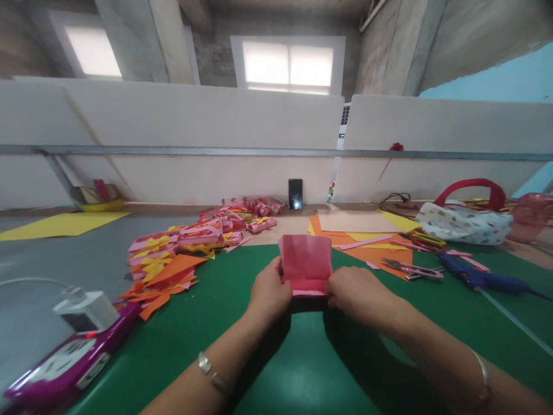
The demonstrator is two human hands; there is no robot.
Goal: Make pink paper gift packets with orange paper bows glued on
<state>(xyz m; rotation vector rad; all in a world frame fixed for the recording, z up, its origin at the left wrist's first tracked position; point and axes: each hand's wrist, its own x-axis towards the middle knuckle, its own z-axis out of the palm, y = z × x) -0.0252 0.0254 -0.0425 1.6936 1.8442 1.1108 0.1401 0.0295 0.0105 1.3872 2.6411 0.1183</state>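
A sheet of pink paper (306,258) is held up above the green mat, its lower edge folded into a narrow strip. My left hand (268,291) grips the lower left corner, fingers closed on it. At the lower right corner my right hand (360,297) pinches the same paper. The fingertips behind the fold are partly hidden. Beyond the paper lie sheets of orange paper (371,262) and a pale board (355,221).
Paper pieces (185,236) are heaped at the left. A purple power strip (73,357) carries a white charger (86,311). Thread snips (415,270), a blue glue gun (484,278) and a patterned bag (464,223) lie right. A phone (295,193) leans at the back.
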